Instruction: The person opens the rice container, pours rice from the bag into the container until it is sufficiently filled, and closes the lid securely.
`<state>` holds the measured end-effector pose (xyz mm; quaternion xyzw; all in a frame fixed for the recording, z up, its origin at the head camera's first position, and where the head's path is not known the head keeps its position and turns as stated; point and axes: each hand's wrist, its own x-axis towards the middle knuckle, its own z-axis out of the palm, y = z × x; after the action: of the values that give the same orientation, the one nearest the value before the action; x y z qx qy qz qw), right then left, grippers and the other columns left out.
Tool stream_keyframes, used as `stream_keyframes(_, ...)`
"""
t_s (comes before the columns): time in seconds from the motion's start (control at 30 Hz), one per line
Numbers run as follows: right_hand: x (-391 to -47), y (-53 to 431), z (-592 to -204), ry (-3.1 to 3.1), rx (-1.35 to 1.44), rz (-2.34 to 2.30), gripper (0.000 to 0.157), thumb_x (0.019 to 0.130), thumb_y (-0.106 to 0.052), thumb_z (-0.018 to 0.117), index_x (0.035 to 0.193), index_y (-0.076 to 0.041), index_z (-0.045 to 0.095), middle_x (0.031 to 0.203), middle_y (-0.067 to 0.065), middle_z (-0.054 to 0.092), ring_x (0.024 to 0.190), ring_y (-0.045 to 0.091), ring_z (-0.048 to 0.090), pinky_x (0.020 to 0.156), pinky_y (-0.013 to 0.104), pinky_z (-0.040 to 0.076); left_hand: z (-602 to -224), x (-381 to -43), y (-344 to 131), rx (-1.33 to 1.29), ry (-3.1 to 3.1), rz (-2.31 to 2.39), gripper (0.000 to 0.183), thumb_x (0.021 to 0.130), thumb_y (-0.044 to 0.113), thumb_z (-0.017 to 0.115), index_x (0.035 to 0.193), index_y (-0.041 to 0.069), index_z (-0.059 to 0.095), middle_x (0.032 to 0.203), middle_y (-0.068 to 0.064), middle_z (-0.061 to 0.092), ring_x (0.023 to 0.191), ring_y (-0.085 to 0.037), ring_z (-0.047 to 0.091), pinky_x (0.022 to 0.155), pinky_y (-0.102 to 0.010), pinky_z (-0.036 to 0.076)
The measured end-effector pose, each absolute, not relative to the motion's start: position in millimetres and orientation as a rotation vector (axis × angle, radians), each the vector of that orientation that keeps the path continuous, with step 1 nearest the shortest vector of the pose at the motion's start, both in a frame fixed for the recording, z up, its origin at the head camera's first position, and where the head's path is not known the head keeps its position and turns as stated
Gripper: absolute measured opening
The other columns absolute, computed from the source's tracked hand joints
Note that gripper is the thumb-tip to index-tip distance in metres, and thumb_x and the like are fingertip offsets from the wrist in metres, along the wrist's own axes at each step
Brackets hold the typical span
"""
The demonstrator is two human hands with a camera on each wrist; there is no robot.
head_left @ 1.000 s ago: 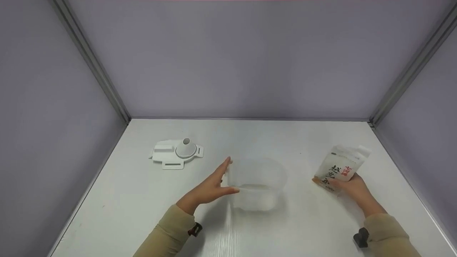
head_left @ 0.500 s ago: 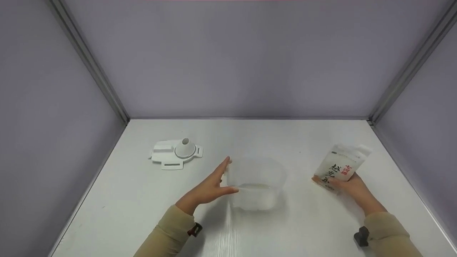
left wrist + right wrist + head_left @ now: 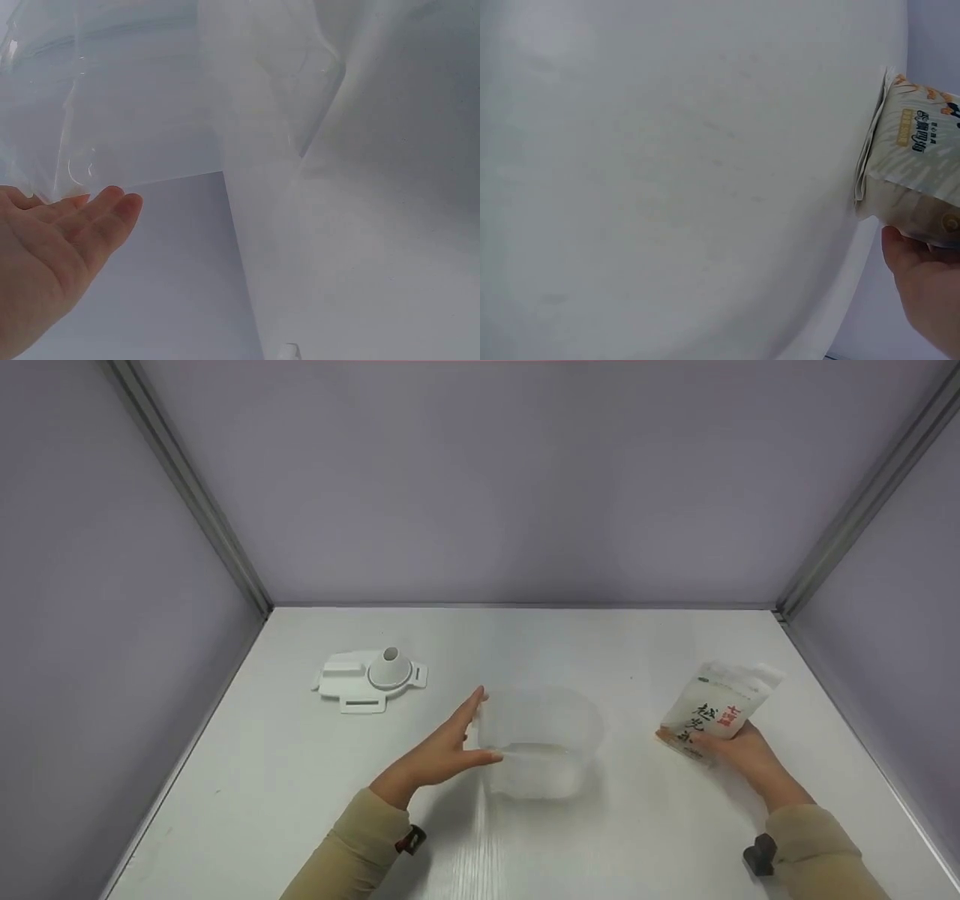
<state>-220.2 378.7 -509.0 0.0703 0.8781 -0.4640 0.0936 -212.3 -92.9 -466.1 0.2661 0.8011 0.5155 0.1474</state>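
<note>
In the head view, a clear container point(image 3: 536, 716) is sitting near the middle of the white table point(image 3: 247, 795), and the left hand point(image 3: 435, 754) is touching its left side, thumb and forefinger spreading apart and lying nearly straight. The right hand point(image 3: 742, 754) is grasping the lower part of a printed bag point(image 3: 709, 709), its thumb pressing on the front; the bag is leaning to the right, well apart from the container. On the far left, a white slotted piece point(image 3: 345, 684) is lying flat, bearing a white cone point(image 3: 390, 667). 2 tan sleeves point(image 3: 352, 836) are covering the forearms. In the left wrist view, the left hand's fingers are extending loosely against the container's edge. In the right wrist view, the bag is showing its side, and the right hand is gripping it at the frame's edge, most fingers being hidden.
</note>
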Motion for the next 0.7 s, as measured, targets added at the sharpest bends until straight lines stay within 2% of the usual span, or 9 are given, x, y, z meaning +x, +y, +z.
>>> stream_keyframes(0.13,-221.2,379.2,-509.2,2.605,0.208,-1.381,0.084,0.084,-0.045,0.066,0.139,0.004,0.026,0.134,0.029,0.040,0.123,0.043,0.040,0.100,0.055,0.033,-466.3,-212.7,-93.0,0.768,2.314,1.480,0.093,0.087,0.021,0.067,0.149,0.009,-0.001,0.154,-0.013,0.008,0.139,-0.032,0.012,0.103,-0.057,0.026)
stream_keyframes(0.33,-219.7,377.4,-506.7,2.626,0.233,-1.372,0.084,0.082,-0.046,0.068,0.137,0.004,0.029,0.132,0.028,0.043,0.121,0.042,0.042,0.098,0.053,0.035,-466.7,-212.9,-93.7,0.774,2.327,1.471,0.095,0.086,0.033,0.067,0.150,0.016,0.000,0.155,-0.006,0.010,0.139,-0.026,0.013,0.104,-0.052,0.028)
stream_keyframes(0.53,-219.3,374.0,-505.4,2.641,0.242,-1.396,0.082,0.081,-0.044,0.071,0.135,0.004,0.032,0.130,0.027,0.046,0.118,0.039,0.045,0.095,0.046,0.038,-466.1,-212.4,-94.2,0.784,2.321,1.472,0.096,0.086,0.038,0.067,0.150,0.016,-0.001,0.155,-0.006,0.008,0.139,-0.027,0.013,0.104,-0.053,0.027)
stream_keyframes(0.7,-217.2,370.4,-502.7,2.658,0.222,-1.379,0.085,0.080,-0.046,0.071,0.136,0.005,0.032,0.131,0.027,0.045,0.120,0.040,0.043,0.096,0.049,0.037,-465.8,-211.3,-93.6,0.760,2.309,1.471,0.097,0.085,0.038,0.067,0.150,0.018,-0.001,0.155,-0.005,0.008,0.139,-0.026,0.013,0.105,-0.052,0.027)
